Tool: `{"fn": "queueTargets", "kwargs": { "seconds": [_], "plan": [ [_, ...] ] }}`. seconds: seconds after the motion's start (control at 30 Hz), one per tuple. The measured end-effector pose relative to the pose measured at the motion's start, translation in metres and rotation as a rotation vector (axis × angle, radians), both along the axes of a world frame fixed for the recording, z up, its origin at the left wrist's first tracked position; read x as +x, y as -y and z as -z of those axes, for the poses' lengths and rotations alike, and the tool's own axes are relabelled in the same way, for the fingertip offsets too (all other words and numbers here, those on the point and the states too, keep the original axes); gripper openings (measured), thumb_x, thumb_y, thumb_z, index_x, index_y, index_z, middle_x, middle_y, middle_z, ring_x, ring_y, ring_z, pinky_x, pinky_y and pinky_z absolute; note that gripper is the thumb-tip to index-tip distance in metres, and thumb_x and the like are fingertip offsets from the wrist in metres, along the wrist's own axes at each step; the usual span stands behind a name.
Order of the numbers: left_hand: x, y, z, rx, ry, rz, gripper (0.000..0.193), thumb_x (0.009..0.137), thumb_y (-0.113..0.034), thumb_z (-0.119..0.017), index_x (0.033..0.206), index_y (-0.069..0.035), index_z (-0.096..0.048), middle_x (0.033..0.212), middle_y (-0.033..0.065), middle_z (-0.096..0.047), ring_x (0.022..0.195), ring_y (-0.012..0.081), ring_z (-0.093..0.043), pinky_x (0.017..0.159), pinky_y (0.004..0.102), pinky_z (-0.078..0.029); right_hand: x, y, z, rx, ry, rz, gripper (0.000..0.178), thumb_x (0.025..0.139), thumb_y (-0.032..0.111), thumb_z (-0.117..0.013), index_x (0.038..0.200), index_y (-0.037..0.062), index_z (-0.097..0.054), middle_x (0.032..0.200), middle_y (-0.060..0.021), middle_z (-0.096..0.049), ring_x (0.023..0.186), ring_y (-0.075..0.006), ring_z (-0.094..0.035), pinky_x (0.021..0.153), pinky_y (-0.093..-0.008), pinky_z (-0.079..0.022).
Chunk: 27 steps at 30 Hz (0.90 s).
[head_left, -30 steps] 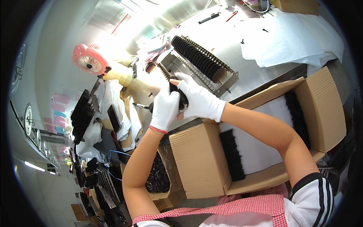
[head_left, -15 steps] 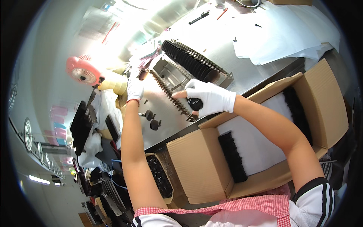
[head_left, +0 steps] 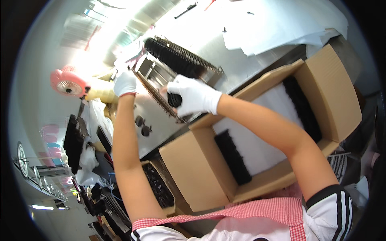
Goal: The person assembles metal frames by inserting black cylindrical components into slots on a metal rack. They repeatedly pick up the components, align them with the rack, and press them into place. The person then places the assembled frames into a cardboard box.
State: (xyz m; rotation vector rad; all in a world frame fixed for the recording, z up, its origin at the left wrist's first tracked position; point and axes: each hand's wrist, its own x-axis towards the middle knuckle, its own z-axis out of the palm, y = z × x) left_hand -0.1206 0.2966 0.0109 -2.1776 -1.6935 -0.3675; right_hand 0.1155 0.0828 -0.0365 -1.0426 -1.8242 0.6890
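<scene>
My right hand [head_left: 196, 95], in a white glove with bare fingertips, is closed around black round pieces [head_left: 174, 100]. It is beside the near end of a notched metal rail [head_left: 156, 93]. My left hand [head_left: 125, 83], also gloved, is at the rail's far end; glare and blur hide its fingers and anything in them. Behind the rail, a metal rack [head_left: 209, 67] carries a row of black discs [head_left: 171, 56] standing on edge. Two loose black round parts, one nearer [head_left: 145, 130] and one farther [head_left: 140, 121], lie on the metal table.
An open cardboard box [head_left: 193, 170] stands at the table's near edge, with a white sheet [head_left: 261, 128] between black rows. A smaller box of black parts [head_left: 159, 184] is left of it. A pink fan [head_left: 68, 84] stands left; white sheets [head_left: 281, 28] lie far right.
The whole view has shifted, so the table things appear farther left and higher. My right hand still holds the black pieces beside the rail, and my left hand stays at its far end.
</scene>
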Motion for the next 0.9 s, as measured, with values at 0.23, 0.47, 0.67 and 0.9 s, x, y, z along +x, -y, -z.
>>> {"fn": "queueTargets", "kwargs": {
  "seconds": [0.23, 0.47, 0.67, 0.9],
  "plan": [
    [0.068, 0.202, -0.028, -0.338, 0.439, 0.431, 0.023, 0.1, -0.023, -0.052, 0.1, -0.001, -0.059, 0.078, 0.0232, -0.063, 0.076, 0.041, -0.063, 0.065, 0.0449, -0.048, -0.013, 0.044, -0.01, 0.165, -0.226, 0.308, 0.072, 0.066, 0.02, -0.083, 0.13, 0.0091, -0.052, 0.118, -0.0168, -0.051, 0.109, -0.0342, -0.057, 0.095, -0.0387, -0.052],
    [0.095, 0.29, -0.018, -0.693, 0.89, 0.564, 0.021, 0.103, -0.019, -0.042, 0.107, 0.0, -0.051, 0.084, 0.0182, -0.059, 0.072, 0.0242, -0.063, 0.063, 0.0357, -0.05, 0.017, 0.104, -0.021, 0.319, -0.05, 0.208, 0.07, 0.066, 0.011, -0.083, 0.127, 0.0099, -0.051, 0.119, -0.0124, -0.054, 0.106, -0.0323, -0.06, 0.087, -0.0377, -0.055],
    [0.126, 0.332, 0.002, -1.311, 1.072, 0.267, 0.08, 0.081, -0.025, -0.072, 0.139, 0.001, -0.024, 0.122, 0.0109, -0.049, 0.112, 0.0152, -0.05, 0.093, 0.0304, -0.047, 0.047, 0.153, -0.005, 0.319, 0.104, 0.155, 0.073, 0.061, 0.006, -0.079, 0.129, 0.0071, -0.052, 0.115, -0.0133, -0.057, 0.111, -0.0319, -0.057, 0.097, -0.0387, -0.049],
    [0.143, 0.359, 0.038, -1.707, 0.902, 0.294, 0.082, 0.077, -0.022, -0.077, 0.142, 0.0, -0.031, 0.12, 0.0093, -0.056, 0.109, 0.0141, -0.055, 0.093, 0.0284, -0.047, 0.104, 0.187, -0.002, -0.25, 0.359, -0.259, 0.065, 0.065, 0.013, -0.08, 0.125, 0.0029, -0.056, 0.112, -0.021, -0.063, 0.107, -0.0371, -0.061, 0.093, -0.0409, -0.051]
  ]
}}
